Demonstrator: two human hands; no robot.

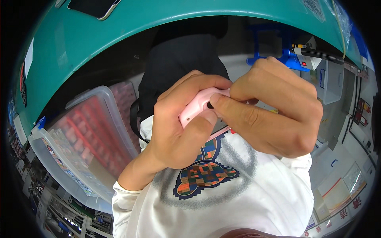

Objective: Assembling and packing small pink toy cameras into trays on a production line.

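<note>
A small pink rounded plastic casing (194, 108) is held up in front of my white shirt. My left hand (176, 123) wraps round its left side, thumb on the near face and fingers over the far edge. A small round metal dot, like a screw, and a dark opening show on the casing. My right hand (278, 107) is closed at the casing's right end, its thumb tip beside the dark opening and the index finger bent behind. Whether a small part sits between those fingertips is hidden. Below the hands a thin pink edge and a bit of red show.
A green table (131, 29) curves across the far side, with a dark phone (93, 7) on it. At left stands a clear plastic bin (105, 99) with many pink parts inside. A blue stand (285, 51) and a black ribbed hose (321, 55) are at far right.
</note>
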